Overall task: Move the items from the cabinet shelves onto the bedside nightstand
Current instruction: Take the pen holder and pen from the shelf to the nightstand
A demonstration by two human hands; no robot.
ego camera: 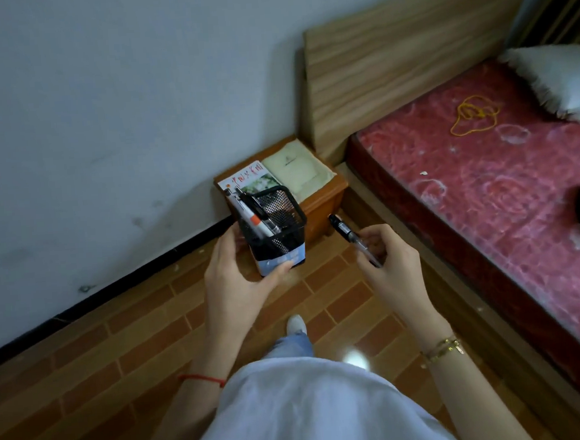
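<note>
We stand on the brick-pattern floor (86,371) facing the corner by the bed (502,187). The nightstand (324,196) sits low against the wall, beside the headboard (407,57).

Left hand (237,278): fingers and thumb curled round the base of the black mesh pen holder (275,227), gripping it upright, held in the air in front of the nightstand. Several pens (258,222) lean inside it toward its left rim.

Right hand (388,264): fingertips pinching a single black pen (351,239), cap end pointing up toward the holder, well clear of it.

Already on the tabletop: a magazine (244,180) with red characters on its cover at the left, and a pale cream booklet (295,171) just beside it on the right. The two cover most of the top.

Step in hand, as we judge it: carrying the holder and the loose pen in for set-down; neither is on the nightstand yet.

Next move calls for lowering the holder flat onto the tabletop, probably on top of the magazine since little bare wood shows, and keeping it level so the leaning pens do not tip it. The loose pen could then be dropped into the holder or laid alongside. The nightstand is low, so a bend or crouch seems needed.
</note>
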